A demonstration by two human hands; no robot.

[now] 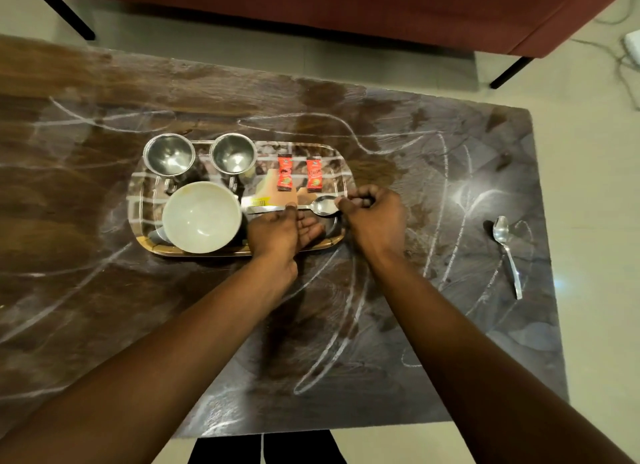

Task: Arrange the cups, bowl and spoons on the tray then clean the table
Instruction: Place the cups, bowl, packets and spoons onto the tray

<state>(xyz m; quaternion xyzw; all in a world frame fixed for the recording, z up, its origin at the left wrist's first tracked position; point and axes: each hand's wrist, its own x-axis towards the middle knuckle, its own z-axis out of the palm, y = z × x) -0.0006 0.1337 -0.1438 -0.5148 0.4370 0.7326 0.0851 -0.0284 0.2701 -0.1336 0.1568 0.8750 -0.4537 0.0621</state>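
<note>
Your right grip is curled nearly closed, its fingertips pinching the rim of the bowl end of a spoon that lies crosswise over the near right part of the tray. Your left grip sits just beside it, fingers loosely bent and partly spread, the thumb tip touching the spoon's handle near its middle; whether it truly clamps the handle cannot be told. The spoon's handle runs away from your right grip toward the white bowl, which stands on the tray immediately left of your left grip. Beyond the bowl, at the tray's far edge, stand two steel cups, both upright and empty, handles pointing toward you. Directly beyond your two grips lie two red sachets, side by side and apart; their printing is too blurred to read. A yellow-and-white packet lies under the spoon handle, its label illegible. A second spoon lies on the bench, well to the right of your right grip, off the tray, bowl end away from you. The bench carries pale streaks.
</note>
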